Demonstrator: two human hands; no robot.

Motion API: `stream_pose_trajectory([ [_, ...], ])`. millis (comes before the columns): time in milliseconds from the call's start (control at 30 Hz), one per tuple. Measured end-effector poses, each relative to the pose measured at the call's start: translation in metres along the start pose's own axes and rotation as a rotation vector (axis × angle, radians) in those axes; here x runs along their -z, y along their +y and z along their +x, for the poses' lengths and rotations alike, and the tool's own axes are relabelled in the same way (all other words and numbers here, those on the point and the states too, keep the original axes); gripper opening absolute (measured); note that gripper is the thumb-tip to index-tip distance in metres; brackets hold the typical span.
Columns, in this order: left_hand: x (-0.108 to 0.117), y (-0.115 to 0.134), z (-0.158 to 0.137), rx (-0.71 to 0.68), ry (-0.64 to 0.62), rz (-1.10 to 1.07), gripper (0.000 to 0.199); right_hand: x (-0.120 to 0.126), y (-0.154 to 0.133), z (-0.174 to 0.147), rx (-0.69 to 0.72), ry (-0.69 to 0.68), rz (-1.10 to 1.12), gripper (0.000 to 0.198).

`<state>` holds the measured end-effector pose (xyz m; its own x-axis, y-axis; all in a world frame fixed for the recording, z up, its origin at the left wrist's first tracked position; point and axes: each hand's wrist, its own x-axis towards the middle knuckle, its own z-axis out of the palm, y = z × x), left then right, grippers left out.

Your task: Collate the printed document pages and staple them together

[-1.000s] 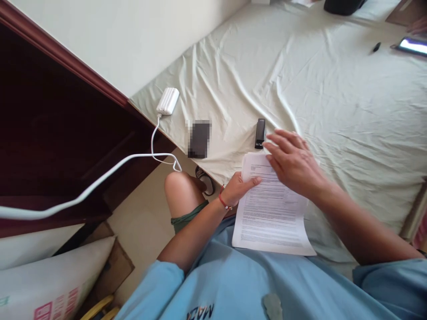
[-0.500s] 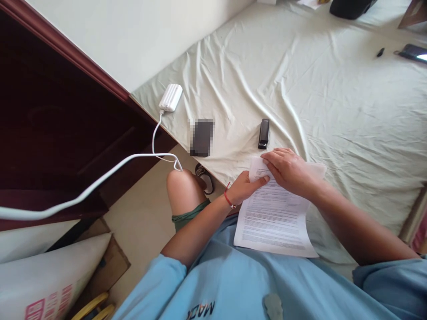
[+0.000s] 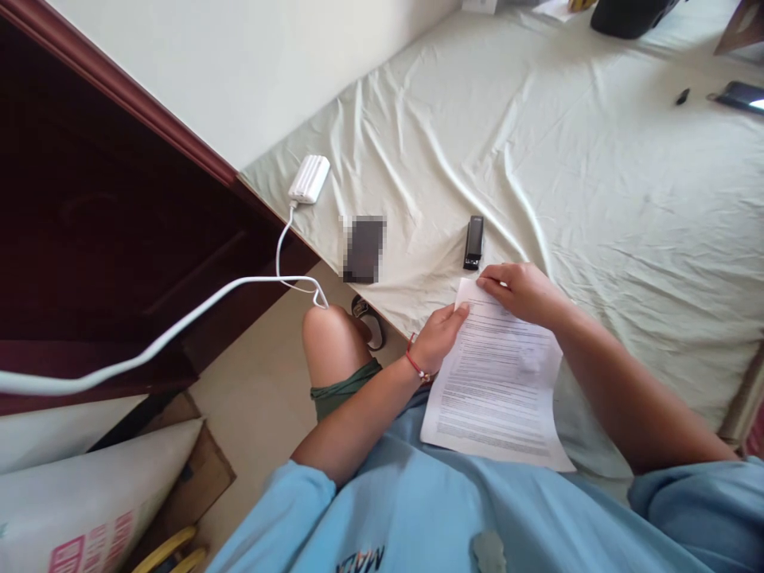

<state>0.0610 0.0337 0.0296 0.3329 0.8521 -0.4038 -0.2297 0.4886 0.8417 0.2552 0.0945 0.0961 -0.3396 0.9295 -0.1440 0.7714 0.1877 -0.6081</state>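
Observation:
Printed paper sheets point(image 3: 493, 390) slope down from the table's edge onto my lap, text side up. My left hand point(image 3: 440, 336) grips their upper left edge, its thumb on top and its other fingers mostly underneath. Along the top edge, my right hand point(image 3: 524, 293) pinches the paper between thumb and fingers. Just beyond the paper's top lies a black stapler point(image 3: 473, 242) on the light green cloth. How many sheets there are, I cannot tell.
Left of the stapler lies a blurred-out dark flat object point(image 3: 364, 249). A white power strip point(image 3: 309, 180) with a white cable point(image 3: 179, 338) sits near the wall. A lit phone point(image 3: 743, 96) and a black bag-like item point(image 3: 626, 16) are farther off on the cloth point(image 3: 621, 183).
My right hand has shifted slightly right along the top edge, uncovering more of the page. The left thumb has drawn back left towards the paper's edge.

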Motion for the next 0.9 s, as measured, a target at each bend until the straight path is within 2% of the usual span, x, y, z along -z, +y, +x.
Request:
stream_pose_trajectory([
  [100, 0.005, -0.014, -0.001, -0.002, 0.07, -0.004, 0.055, -0.009, 0.01, 0.012, -0.12, -0.062, -0.022, 0.028],
  [200, 0.012, -0.02, -0.001, 0.037, 0.109, -0.03, 0.049, -0.016, 0.021, 0.019, -0.154, -0.063, -0.047, 0.032],
  [367, 0.015, -0.012, 0.01, 0.116, 0.141, -0.205, 0.039, -0.01, 0.038, 0.025, -0.22, -0.111, 0.023, 0.027],
  [567, 0.0, 0.003, 0.036, 0.268, 0.31, -0.224, 0.012, 0.002, 0.048, 0.048, -0.269, -0.107, 0.077, 0.021],
  [700, -0.006, 0.012, 0.047, 0.272, 0.355, -0.159, 0.014, 0.008, 0.054, 0.063, -0.28, -0.066, -0.003, 0.02],
  [900, -0.015, 0.021, 0.057, 0.25, 0.332, -0.062, 0.02, 0.017, 0.067, 0.072, -0.322, -0.048, -0.084, 0.021],
])
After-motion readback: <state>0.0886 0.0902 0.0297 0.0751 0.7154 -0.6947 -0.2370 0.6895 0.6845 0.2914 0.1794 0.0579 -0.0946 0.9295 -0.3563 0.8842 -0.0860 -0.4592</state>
